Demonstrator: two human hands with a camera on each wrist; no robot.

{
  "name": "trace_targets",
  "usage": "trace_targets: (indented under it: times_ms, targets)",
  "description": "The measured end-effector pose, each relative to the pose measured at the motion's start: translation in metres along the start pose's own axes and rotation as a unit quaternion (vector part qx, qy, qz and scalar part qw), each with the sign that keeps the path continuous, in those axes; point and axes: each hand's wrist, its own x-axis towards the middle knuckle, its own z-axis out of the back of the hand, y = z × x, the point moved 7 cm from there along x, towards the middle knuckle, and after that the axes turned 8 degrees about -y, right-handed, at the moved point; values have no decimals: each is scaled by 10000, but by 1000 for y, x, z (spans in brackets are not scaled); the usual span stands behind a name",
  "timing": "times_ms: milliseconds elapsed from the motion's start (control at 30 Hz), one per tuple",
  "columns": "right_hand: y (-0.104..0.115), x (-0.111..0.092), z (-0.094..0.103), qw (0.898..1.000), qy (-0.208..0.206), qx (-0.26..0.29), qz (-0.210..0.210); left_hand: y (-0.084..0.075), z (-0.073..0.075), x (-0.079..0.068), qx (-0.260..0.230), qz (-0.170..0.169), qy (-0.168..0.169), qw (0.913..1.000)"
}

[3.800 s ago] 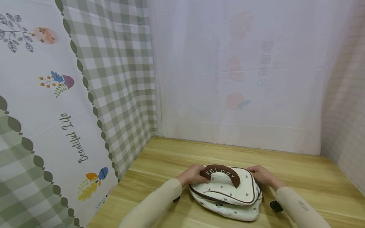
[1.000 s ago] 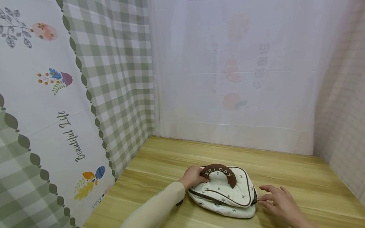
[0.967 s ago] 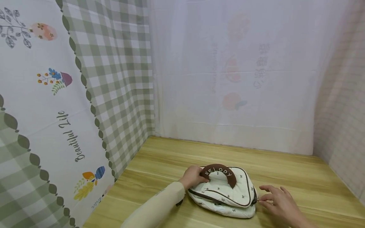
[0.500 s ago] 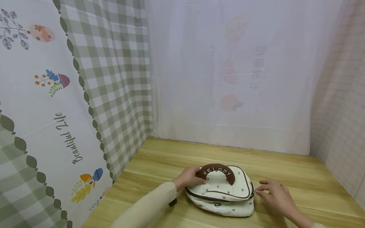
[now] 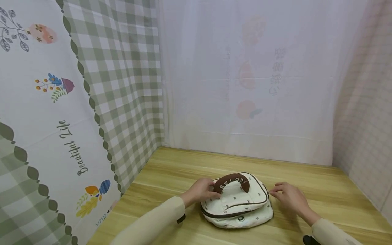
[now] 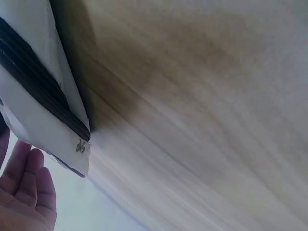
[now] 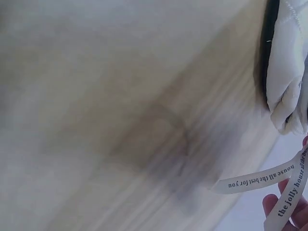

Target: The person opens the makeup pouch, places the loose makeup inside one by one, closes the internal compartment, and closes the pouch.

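A small white fabric bag [image 5: 245, 200] with dark zipper piping and a tiny bow print lies on the table. Its brown curved handle [image 5: 228, 180] carries the letters MELODY. My left hand [image 5: 199, 191] grips the bag's left side beside the handle, thumb on top. At the right edge of the bag, my right hand [image 5: 289, 197] has thumb and forefinger pinched together. The right wrist view shows a printed ribbon pull [image 7: 260, 178] running between those fingers, by the bag's end [image 7: 286, 72]. How far the zipper is open is hidden.
The wood-grain table [image 5: 171, 170] reaches back to a white curtain [image 5: 202, 112]. A green checked cloth [image 5: 131, 68] with printed plants hangs at the left, and a pale checked cloth [image 5: 364, 112] at the right.
My right hand left the bag's far right side, came to its near right corner, and has since moved back up along that edge. The bag has turned slightly counterclockwise; my left hand stays on it.
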Motion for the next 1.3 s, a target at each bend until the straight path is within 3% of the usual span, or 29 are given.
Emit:
trace_targets:
  times_ms: [200,533,933,1167,1300]
  targets:
    - [1,13,-7,9998,166,64,-23,-7,2,-7,248,-273,18,9993]
    - [16,38,-19,9987,347,130,-345,-25,2,-25,239,-16,-86,9997]
    - [28,59,-39,9970,453,239,-579,-55,-10,-41,226,-74,-4,9997]
    - [31,61,-47,9968,395,361,-591,-60,-20,-48,508,-552,182,9970]
    - [32,62,-49,9969,367,392,-570,-56,-18,-50,373,-753,136,9964]
